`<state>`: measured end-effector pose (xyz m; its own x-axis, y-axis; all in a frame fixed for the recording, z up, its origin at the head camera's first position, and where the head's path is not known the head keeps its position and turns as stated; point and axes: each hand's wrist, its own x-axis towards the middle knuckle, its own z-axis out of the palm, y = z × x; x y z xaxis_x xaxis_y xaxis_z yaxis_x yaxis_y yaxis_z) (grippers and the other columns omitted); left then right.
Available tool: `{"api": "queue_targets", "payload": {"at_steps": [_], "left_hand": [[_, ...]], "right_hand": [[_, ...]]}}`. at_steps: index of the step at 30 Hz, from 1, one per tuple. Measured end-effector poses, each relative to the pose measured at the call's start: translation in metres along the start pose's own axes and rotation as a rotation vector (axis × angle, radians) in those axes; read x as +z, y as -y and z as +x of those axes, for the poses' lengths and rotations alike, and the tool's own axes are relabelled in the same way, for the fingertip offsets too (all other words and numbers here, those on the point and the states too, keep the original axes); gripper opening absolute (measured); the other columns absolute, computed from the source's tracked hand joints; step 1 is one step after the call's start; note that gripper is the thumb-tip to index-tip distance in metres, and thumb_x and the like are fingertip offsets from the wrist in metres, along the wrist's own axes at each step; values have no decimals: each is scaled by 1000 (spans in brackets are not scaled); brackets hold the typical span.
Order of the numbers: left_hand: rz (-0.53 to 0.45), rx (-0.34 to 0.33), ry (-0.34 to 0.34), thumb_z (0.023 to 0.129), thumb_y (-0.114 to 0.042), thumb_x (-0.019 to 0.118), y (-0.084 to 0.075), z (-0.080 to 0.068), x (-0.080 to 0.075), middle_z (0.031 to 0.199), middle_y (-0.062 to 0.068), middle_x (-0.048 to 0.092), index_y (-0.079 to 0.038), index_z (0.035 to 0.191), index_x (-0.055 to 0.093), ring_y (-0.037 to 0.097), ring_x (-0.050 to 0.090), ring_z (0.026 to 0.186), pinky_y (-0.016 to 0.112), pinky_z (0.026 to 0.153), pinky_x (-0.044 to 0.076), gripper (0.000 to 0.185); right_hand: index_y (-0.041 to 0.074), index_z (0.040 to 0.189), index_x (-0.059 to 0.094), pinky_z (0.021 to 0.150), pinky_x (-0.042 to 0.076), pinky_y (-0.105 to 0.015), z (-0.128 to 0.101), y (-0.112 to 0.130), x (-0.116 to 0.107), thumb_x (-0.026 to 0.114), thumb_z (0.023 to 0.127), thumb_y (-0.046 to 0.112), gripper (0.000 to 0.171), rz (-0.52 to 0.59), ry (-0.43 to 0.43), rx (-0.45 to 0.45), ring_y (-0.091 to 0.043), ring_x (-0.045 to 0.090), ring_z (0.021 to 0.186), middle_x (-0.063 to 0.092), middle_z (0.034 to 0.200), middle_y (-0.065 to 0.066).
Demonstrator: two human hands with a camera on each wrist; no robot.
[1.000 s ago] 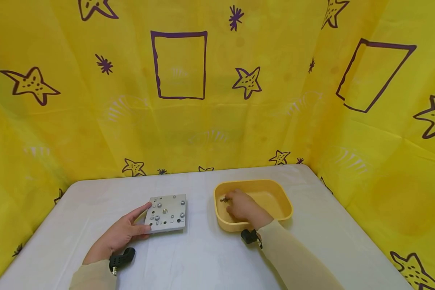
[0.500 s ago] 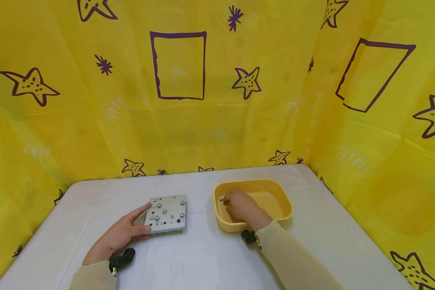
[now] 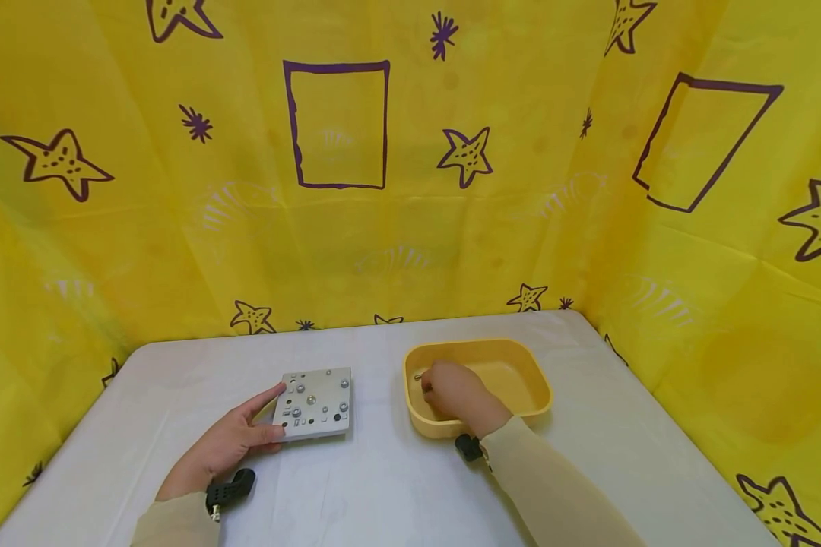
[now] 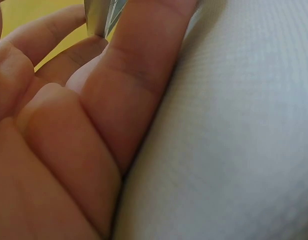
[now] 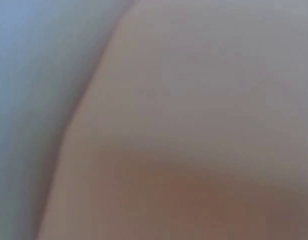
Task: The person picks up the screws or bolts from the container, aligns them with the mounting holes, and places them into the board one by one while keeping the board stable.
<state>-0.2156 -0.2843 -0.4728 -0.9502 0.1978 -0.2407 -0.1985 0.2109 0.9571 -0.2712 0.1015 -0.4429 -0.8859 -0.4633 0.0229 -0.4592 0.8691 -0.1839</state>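
Note:
A square silver metal plate (image 3: 321,381), set with several screws and holes, lies tilted on the table. My left hand (image 3: 229,441) grips its left edge, thumb on the near corner and a finger farther up. In the left wrist view a corner of the metal plate (image 4: 97,17) shows between the fingers. My right hand (image 3: 457,391) reaches down into a yellow tub (image 3: 523,353), fingers bent near its left wall. A small metal piece (image 3: 418,377) shows just beyond the fingertips; I cannot tell whether they pinch it. The right wrist view is blurred skin.
A white cloth covers the table (image 3: 383,486). Yellow curtains (image 3: 410,228) with starfish drawings stand behind and on both sides. A black wrist camera sits on each arm, the left one (image 3: 229,488) close to the tabletop.
Inside the tub the right hand's fingers have drawn together and shifted slightly, so less of the small metal piece shows. The left hand and the plate have stayed in place.

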Motion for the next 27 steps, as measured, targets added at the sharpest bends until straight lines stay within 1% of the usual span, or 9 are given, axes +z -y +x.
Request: {"api": "queue_targets", "payload": {"at_steps": [6,8,10,12,17,19,20,22,27], "left_hand": [[-17,-10,-1,80,-13,83,2,1,1,157,24,26,-22,158,32,29,60,108,38,84,56,94],[-19,-8,2,80,-13,83,2,1,1,157,25,26,-22,158,32,29,60,108,38,84,56,94],[-16,-7,2,80,-13,83,2,1,1,157,25,26,-22,158,32,29,60,108,38,84,56,93],[-17,-10,-3,80,-13,83,1,1,1,157,24,27,-22,158,33,29,61,107,38,84,56,93],[-2,-5,-3,81,-13,83,0,0,1,156,24,28,-22,158,33,28,61,107,38,84,56,92],[-1,-2,-2,81,-13,83,0,0,1,156,25,28,-22,158,33,28,61,106,38,84,56,92],[0,-1,-1,81,-13,83,0,0,1,156,25,28,-22,158,33,28,61,106,38,84,56,92],[4,-2,-5,81,-13,83,0,0,1,156,24,29,-22,158,33,28,60,106,38,83,57,92],[21,0,-13,81,-15,83,0,0,0,155,24,31,-22,158,33,28,60,106,37,83,57,92]], "right_hand": [[12,103,72,83,51,-36,-7,-3,-9,62,96,18,13,122,18,127,-17,57,82,67,96,2],[12,104,72,85,51,-38,-8,-5,-14,62,98,18,13,177,12,138,-18,57,84,68,97,1],[11,104,72,83,50,-36,-9,-8,-20,61,100,18,14,280,-4,153,-18,57,84,67,96,1],[8,106,71,75,51,-35,-9,-9,-26,59,102,18,16,503,-12,190,-19,56,78,66,95,-3],[4,116,67,58,46,-25,-3,-1,-41,58,103,22,24,1251,-66,375,-19,50,65,64,102,-17],[6,117,67,56,46,-23,0,7,-46,58,103,24,25,1408,-97,417,-18,50,66,65,105,-18],[6,117,67,56,45,-22,1,11,-48,59,102,24,25,1445,-107,426,-18,50,66,65,106,-18],[7,116,67,55,46,-21,5,20,-48,59,102,25,24,1448,-108,417,-18,50,66,66,104,-17],[8,107,69,53,45,-22,14,49,-41,62,101,26,21,1333,-88,316,-20,51,63,66,95,-14]]}}
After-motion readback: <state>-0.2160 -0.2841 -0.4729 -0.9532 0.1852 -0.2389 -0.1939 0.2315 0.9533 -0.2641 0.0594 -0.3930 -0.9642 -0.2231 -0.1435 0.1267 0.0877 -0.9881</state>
